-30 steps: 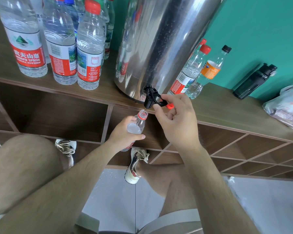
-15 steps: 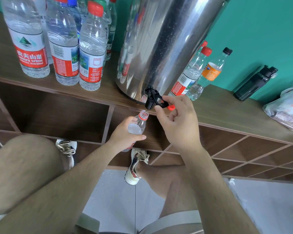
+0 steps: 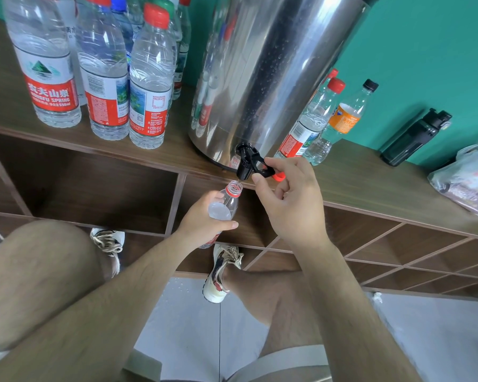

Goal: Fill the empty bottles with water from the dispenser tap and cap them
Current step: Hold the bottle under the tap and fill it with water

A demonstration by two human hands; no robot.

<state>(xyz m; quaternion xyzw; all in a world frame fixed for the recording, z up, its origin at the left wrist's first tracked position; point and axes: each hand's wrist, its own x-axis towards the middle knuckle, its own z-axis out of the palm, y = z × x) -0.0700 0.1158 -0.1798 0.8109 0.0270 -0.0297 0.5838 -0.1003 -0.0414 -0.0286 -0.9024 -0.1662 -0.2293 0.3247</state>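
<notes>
Our left hand [image 3: 204, 220] grips the open bottle [image 3: 228, 201] around its shoulder and holds it below the desk [image 3: 370, 183] edge. Its red-ringed mouth sits just under the black tap [image 3: 244, 168] of the steel dispenser [image 3: 273, 64], so that water can drop straight into the narrow neck rather than spill. Our right hand [image 3: 290, 202] pinches the tap lever [image 3: 265, 168] between thumb and fingers, which we judge holds the valve open while the bottle fills. How full it is we cannot tell, since the hand hides most of the body. A red piece [image 3: 279, 176] beside those fingers may be the lever's tip or the cap. The capped bottles [image 3: 149, 78] stand on the desk to the left, out of the way.
</notes>
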